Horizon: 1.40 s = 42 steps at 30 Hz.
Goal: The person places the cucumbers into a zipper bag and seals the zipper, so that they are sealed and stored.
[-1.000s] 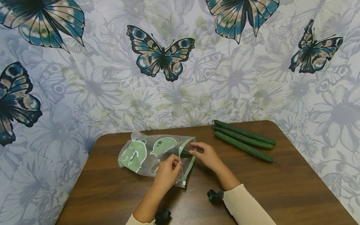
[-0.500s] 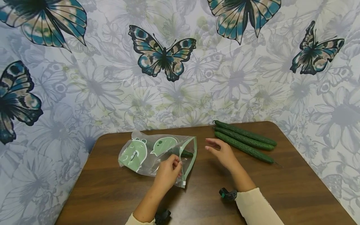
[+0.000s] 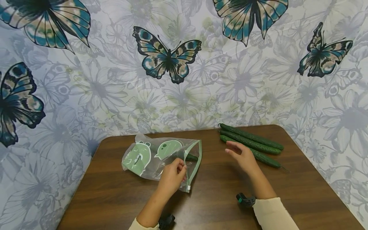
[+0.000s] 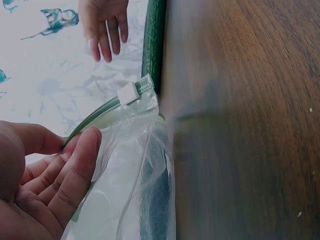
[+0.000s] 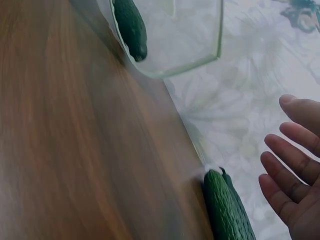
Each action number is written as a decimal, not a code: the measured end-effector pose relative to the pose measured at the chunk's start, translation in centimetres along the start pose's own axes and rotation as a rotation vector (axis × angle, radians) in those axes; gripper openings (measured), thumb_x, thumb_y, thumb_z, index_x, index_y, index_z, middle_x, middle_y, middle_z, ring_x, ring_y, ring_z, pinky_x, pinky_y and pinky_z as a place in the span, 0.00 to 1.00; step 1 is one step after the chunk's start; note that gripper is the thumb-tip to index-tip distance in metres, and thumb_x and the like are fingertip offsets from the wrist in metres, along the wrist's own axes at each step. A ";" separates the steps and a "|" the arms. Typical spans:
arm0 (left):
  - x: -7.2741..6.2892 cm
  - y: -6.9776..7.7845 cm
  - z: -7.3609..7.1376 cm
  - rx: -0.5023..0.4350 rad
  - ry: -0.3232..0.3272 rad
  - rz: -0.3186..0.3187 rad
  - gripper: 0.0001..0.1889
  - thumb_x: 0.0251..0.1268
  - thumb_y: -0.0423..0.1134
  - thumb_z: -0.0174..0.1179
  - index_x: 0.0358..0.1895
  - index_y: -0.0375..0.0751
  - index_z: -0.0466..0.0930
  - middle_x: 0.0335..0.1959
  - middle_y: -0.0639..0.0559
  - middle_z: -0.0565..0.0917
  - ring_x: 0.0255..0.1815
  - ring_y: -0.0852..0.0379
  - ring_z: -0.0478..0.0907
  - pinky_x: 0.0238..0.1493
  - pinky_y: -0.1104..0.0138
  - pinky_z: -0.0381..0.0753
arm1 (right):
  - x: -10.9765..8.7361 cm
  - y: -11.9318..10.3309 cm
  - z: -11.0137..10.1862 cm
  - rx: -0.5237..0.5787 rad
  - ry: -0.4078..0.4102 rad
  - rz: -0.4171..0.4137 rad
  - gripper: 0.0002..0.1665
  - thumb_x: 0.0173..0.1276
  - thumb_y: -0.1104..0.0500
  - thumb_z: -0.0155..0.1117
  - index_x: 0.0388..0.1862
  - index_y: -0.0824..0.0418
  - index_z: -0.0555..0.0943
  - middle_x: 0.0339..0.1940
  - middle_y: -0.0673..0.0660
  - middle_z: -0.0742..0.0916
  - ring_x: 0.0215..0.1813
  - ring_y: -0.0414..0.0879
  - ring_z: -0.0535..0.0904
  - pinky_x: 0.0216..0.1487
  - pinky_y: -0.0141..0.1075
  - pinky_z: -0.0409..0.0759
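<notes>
A clear zip bag [image 3: 169,166] printed with green animal faces lies on its side, its green-edged mouth facing right and held apart. Inside it, near the mouth, shows the end of a cucumber [image 5: 131,30]. My left hand [image 3: 171,175] pinches the near rim of the mouth between thumb and fingers; a white zip slider [image 4: 128,93] sits close by on that rim. To the right, my right hand [image 3: 242,158] holds nothing, fingers loosely extended. Behind it lie several cucumbers [image 3: 253,142] side by side, the nearest one partly hidden by the hand.
The brown wooden table [image 3: 115,198] reaches back to a wall hanging [image 3: 184,105] printed with butterflies and flowers. Black wrist straps [image 3: 245,200] sit at both wrists, beside cream sleeves.
My right hand has left the bag's mouth and moved right, to the front of the cucumbers. My left hand and the bag have stayed in place.
</notes>
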<state>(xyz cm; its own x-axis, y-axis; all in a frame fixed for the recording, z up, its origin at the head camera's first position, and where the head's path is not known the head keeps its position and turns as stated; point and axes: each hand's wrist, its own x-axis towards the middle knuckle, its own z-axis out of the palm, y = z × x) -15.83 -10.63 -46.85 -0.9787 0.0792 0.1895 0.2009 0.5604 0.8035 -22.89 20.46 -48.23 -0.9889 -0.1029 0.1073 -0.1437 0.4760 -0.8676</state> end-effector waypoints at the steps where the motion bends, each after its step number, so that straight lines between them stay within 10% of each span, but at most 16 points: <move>1: 0.0 0.0 0.0 0.001 0.002 0.002 0.03 0.71 0.33 0.60 0.37 0.42 0.77 0.23 0.55 0.82 0.18 0.65 0.79 0.21 0.73 0.78 | -0.1 0.2 -0.3 -0.008 0.005 0.004 0.35 0.70 0.38 0.63 0.70 0.53 0.75 0.69 0.57 0.80 0.68 0.57 0.77 0.66 0.55 0.77; 42: 0.0 -0.2 -0.3 0.003 -0.008 -0.002 0.03 0.71 0.34 0.60 0.37 0.42 0.76 0.23 0.55 0.82 0.18 0.64 0.80 0.21 0.73 0.79 | -2.6 6.9 -8.9 -0.196 0.051 0.229 0.43 0.74 0.35 0.57 0.76 0.59 0.66 0.77 0.69 0.69 0.77 0.73 0.59 0.70 0.70 0.62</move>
<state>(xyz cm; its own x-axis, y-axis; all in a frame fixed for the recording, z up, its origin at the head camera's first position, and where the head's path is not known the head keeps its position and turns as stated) -15.89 -10.96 -46.82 -0.9794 0.0850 0.1832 0.1989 0.5631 0.8021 -21.67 31.81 -50.14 -0.9964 0.0679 -0.0516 0.0832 0.6416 -0.7625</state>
